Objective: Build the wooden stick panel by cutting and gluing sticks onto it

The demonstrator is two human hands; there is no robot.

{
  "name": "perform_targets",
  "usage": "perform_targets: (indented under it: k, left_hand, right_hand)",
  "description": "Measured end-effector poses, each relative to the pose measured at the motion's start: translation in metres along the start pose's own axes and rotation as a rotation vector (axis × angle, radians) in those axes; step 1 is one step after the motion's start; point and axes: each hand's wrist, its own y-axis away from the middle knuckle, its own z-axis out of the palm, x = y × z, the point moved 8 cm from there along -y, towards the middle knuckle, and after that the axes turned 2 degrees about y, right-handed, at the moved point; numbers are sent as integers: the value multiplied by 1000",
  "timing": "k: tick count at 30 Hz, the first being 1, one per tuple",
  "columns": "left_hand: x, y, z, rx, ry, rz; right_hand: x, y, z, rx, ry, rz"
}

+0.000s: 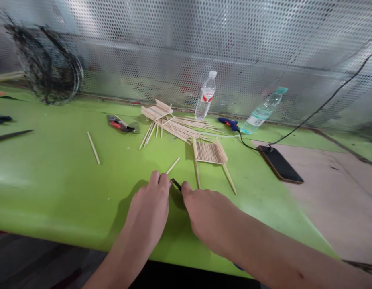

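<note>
My left hand (152,200) is closed on a thin wooden stick (173,165), whose far end sticks out past the fingers. My right hand (204,206) is closed around a dark tool with a narrow blade (175,184); its handle is hidden in the fist. The blade's tip reaches the left fingertips, by the near part of the stick. Just beyond my right hand stands a small structure of glued sticks (210,153) with two long legs toward me. Another stick structure (157,110) rests farther back beside a pile of loose sticks (186,128).
A single stick (93,147) and red-handled pliers (121,124) lie to the left, with a dark pointed blade (14,135) at the edge. Behind are two bottles (205,96), a blue glue gun (229,123) and a wire coil (50,68). A phone (280,164) lies right.
</note>
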Motion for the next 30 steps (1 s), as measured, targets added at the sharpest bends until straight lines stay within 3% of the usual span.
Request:
perform_targets:
  k: [5, 11, 17, 30]
  left_hand:
    - [-1, -1, -1, 5, 5, -4]
    - [1, -1, -2, 73, 23, 71]
    - [0, 1, -2, 107, 61, 84]
    - [0, 2, -4, 68, 44, 38]
  right_hand:
    - [-6, -4, 9, 27, -44, -39]
    - [13, 11, -3, 77, -219, -64]
    - [17, 18, -6, 147, -200, -59]
    - [-3, 6, 6, 29, -117, -57]
